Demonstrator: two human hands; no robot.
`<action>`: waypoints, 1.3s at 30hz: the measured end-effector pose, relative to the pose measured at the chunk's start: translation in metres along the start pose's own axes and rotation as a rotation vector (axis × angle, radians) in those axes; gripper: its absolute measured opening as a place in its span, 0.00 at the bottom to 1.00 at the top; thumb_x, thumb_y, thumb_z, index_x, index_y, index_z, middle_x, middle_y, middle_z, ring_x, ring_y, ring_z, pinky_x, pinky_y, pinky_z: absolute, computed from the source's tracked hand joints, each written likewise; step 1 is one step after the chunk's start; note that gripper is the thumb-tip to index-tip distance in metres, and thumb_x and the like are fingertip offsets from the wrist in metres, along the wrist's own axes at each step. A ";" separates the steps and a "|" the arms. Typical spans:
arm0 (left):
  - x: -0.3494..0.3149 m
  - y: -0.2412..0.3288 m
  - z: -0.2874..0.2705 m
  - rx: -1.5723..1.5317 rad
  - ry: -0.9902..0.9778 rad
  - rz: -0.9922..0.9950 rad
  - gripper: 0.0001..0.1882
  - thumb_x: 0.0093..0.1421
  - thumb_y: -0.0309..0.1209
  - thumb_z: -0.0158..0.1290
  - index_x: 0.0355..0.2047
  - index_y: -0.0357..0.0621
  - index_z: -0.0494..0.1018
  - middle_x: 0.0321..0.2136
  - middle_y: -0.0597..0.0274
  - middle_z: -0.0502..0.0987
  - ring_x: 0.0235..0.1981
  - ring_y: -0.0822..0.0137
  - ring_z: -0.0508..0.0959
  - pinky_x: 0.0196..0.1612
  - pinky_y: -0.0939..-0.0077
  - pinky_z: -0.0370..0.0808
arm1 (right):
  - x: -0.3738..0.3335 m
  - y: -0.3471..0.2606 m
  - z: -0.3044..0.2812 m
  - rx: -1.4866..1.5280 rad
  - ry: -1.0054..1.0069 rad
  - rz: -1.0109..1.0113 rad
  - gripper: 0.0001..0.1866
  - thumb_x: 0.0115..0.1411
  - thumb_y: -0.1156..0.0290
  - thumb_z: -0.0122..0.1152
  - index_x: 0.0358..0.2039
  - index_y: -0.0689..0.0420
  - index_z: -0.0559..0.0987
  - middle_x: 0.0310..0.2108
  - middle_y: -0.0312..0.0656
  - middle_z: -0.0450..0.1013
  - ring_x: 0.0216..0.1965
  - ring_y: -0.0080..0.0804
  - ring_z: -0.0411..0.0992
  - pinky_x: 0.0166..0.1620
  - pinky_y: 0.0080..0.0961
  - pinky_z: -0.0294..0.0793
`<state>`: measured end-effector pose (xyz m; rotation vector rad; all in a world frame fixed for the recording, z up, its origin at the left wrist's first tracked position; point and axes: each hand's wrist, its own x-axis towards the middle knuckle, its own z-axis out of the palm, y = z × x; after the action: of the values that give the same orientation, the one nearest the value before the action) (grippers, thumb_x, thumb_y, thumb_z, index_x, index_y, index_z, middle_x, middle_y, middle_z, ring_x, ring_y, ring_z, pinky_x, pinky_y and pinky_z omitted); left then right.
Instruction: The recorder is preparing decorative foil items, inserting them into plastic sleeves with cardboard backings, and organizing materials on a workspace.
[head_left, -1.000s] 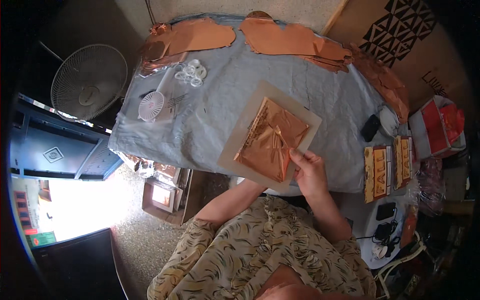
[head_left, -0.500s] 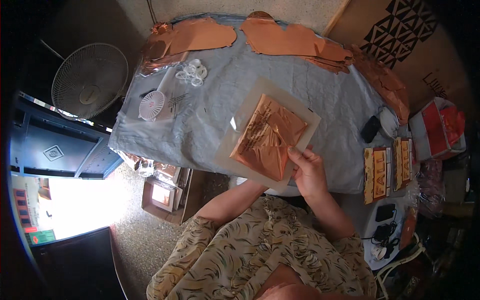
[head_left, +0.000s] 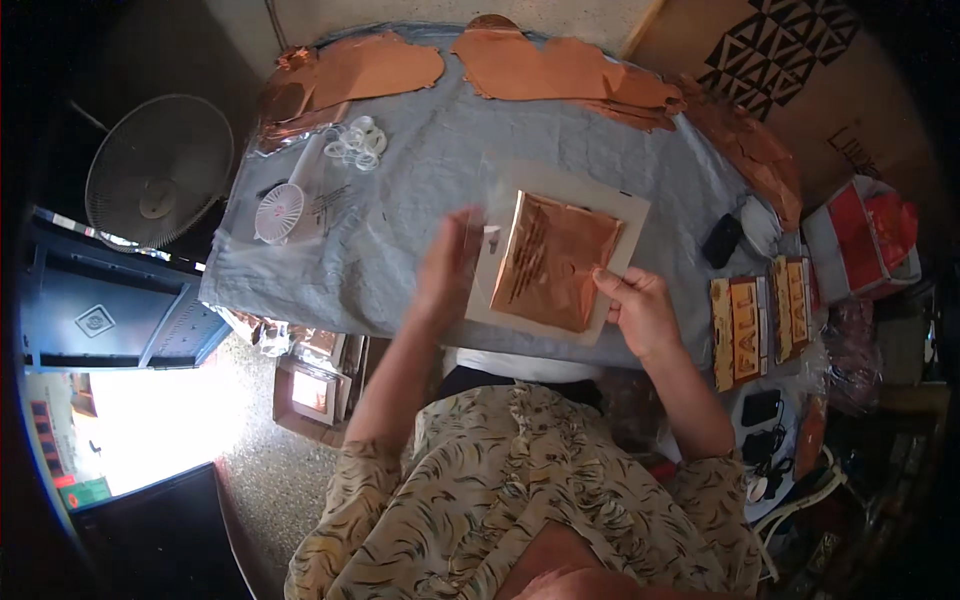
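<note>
My right hand (head_left: 645, 310) pinches the lower right edge of a flat packet, thumb on top. The packet is a pale card (head_left: 625, 210) with a square copper-coloured foil piece (head_left: 560, 265) on its face, under what looks like clear plastic. Dark print runs along the foil's left part. My left hand (head_left: 448, 262) is beside the packet's left edge, its fingers smeared by motion. A clear plastic film stretches near those fingertips; whether they hold it cannot be made out.
Copper-coloured sheets (head_left: 560, 75) lie along the far side of the grey-covered table (head_left: 420, 200). White rings (head_left: 357, 143) and a small pink fan (head_left: 280, 213) lie at left. Printed packs (head_left: 738, 335) and a dark object (head_left: 721, 241) are at right. A standing fan (head_left: 158, 170) is left of the table.
My left hand has come out from under the packet to its left side. The packet has turned and shifted slightly right, its foil now looking flatter. The whole view has shifted a little.
</note>
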<state>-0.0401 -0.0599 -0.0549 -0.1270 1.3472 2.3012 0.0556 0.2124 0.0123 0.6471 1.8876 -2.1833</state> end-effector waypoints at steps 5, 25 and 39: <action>-0.006 0.043 -0.010 0.220 -0.150 0.331 0.27 0.75 0.43 0.51 0.69 0.47 0.63 0.60 0.58 0.73 0.53 0.66 0.76 0.58 0.66 0.74 | 0.023 0.026 -0.032 0.025 -0.082 0.019 0.12 0.65 0.67 0.69 0.42 0.63 0.84 0.36 0.41 0.83 0.33 0.26 0.82 0.32 0.22 0.82; 0.022 0.039 -0.028 1.814 -0.373 0.786 0.58 0.50 0.72 0.58 0.75 0.55 0.57 0.75 0.71 0.56 0.77 0.48 0.48 0.73 0.31 0.39 | 0.058 0.036 -0.032 0.074 -0.034 0.111 0.17 0.66 0.69 0.68 0.50 0.68 0.81 0.41 0.44 0.82 0.38 0.31 0.82 0.42 0.29 0.84; 0.029 0.033 -0.040 1.804 -0.345 0.829 0.63 0.45 0.76 0.55 0.75 0.53 0.56 0.75 0.72 0.58 0.77 0.49 0.47 0.74 0.32 0.39 | 0.061 0.027 -0.031 -0.178 0.008 0.172 0.14 0.66 0.66 0.69 0.47 0.62 0.84 0.37 0.38 0.82 0.34 0.24 0.82 0.38 0.24 0.85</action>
<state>-0.0862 -0.0974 -0.0579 1.4529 2.8721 0.5358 0.0192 0.2467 -0.0410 0.7541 1.9240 -1.8860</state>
